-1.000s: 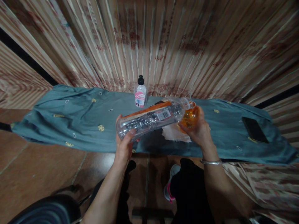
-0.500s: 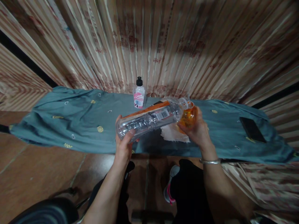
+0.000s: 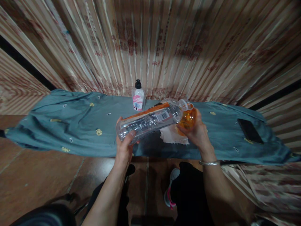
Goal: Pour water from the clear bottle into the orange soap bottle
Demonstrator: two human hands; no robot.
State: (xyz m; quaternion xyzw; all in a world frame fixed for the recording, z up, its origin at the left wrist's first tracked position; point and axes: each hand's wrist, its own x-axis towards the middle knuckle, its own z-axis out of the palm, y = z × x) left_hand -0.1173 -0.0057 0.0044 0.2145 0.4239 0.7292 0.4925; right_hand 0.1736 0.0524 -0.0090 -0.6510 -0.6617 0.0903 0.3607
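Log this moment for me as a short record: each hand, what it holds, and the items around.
Left hand: grips clear bottle near its base
Clear bottle: tilted, neck toward the right hand
Right hand: grips orange container; bracelet on wrist
Neck and container: close together; contact unclear
Black-capped bottle: upright, beyond the clear bottle
White sheet: on the cloth, partly hidden
Phone: on the cloth, right side

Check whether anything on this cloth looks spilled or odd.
The white sheet below the clear plastic bottle has a ragged, torn-looking edge. Beside it, the teal cloth looks darker: shadow or damp, I can't tell.
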